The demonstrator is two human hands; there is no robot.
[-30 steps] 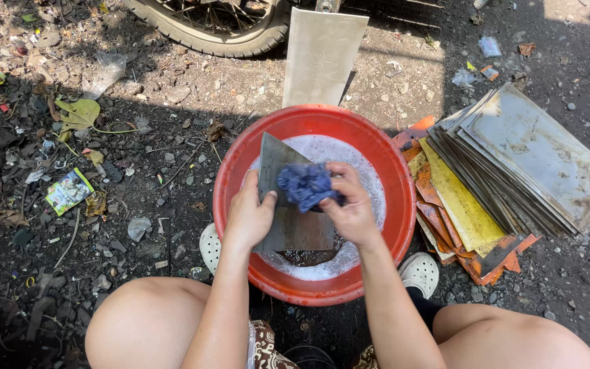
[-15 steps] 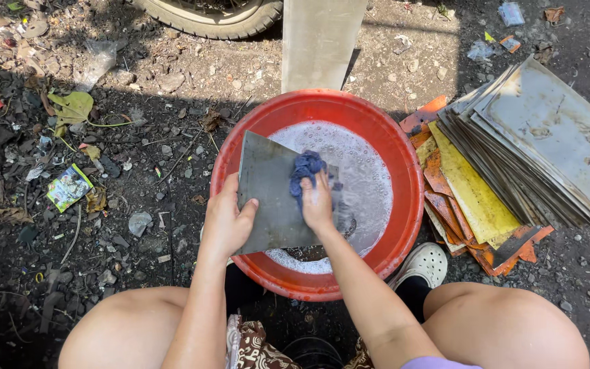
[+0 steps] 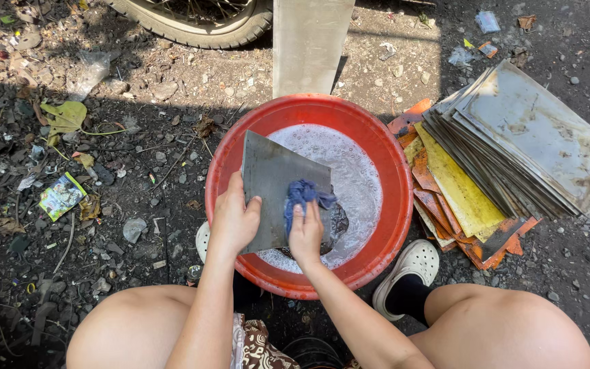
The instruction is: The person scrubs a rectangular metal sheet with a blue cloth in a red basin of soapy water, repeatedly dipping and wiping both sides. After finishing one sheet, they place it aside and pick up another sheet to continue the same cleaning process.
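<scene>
Gripping the grey metal plate (image 3: pixel 271 181) by its near edge, the left hand (image 3: pixel 233 220) tilts it over the red basin (image 3: pixel 384 154) of soapy water, while the right hand (image 3: pixel 306 234) clenches a blue cloth (image 3: pixel 302 195) against the plate just beyond its fingertips.

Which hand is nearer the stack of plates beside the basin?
Right. The right hand presses a blue cloth on the grey plate, on the side toward the stack of plates; the left hand grips that plate's far edge.
</scene>
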